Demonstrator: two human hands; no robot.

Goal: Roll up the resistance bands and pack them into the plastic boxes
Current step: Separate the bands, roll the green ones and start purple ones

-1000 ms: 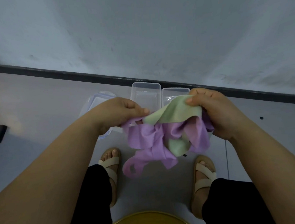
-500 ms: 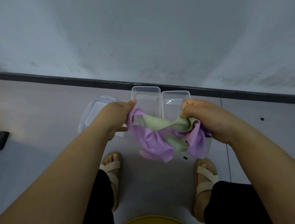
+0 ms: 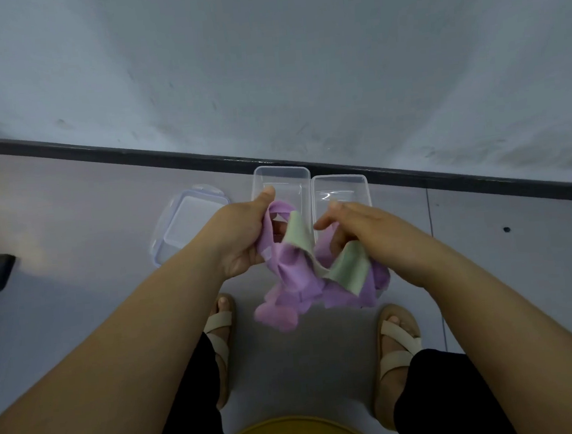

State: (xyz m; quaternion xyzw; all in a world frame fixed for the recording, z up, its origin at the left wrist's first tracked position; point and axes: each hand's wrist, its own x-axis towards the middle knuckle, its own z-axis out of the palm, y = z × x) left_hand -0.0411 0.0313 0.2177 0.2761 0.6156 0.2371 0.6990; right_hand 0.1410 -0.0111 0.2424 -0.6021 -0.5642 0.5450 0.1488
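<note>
Floor (image 3: pixel 71 206) by the skirting (image 3: pixel 136 154) holds two open boxes (image 3: pixel 280 168); left hand (image 3: pixel 241 234) and right hand (image 3: pixel 371 230) fingers (image 3: pixel 325 218) clutch tangled bands (image 3: pixel 292 271).

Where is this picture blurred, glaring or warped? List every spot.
Head view: motion blur smears the tail of the purple and green resistance bands; a glare streak in the right clear plastic box; the wide-angle lens slightly bows the dark skirting strip; lighting dim.
</note>
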